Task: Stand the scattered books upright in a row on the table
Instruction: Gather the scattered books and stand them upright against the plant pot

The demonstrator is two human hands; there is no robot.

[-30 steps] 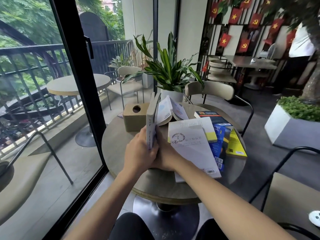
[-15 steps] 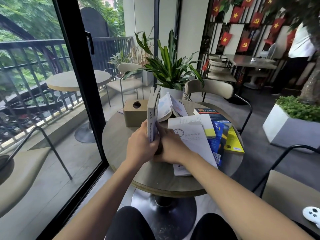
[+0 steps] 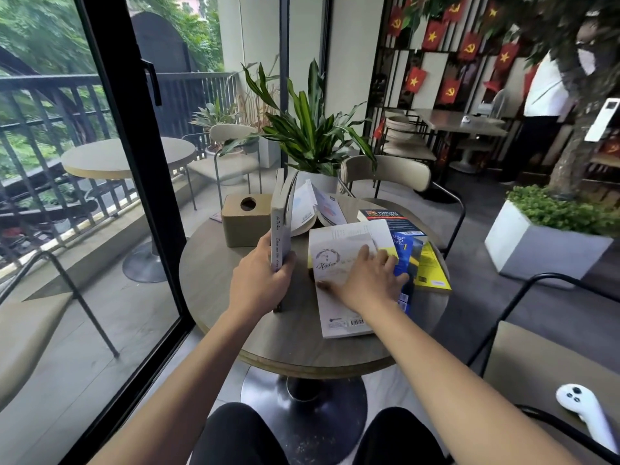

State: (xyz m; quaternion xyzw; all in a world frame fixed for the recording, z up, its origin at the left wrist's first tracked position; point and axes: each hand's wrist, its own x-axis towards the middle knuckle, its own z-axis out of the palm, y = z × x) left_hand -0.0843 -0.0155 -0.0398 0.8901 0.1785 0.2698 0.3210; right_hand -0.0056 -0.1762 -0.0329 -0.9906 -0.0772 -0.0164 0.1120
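Books number six at frame centre: your left hand (image 3: 260, 283) has its fingers wrapped round one upright grey book (image 3: 280, 229); your right hand (image 3: 367, 280) lies fingers spread on a white book (image 3: 339, 297); four others lie beyond on the table (image 3: 214, 297).

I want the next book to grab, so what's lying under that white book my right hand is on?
The white book lies partly over a yellow-and-white book and a blue book. The right hand rests flat on it. Anything else beneath is covered.
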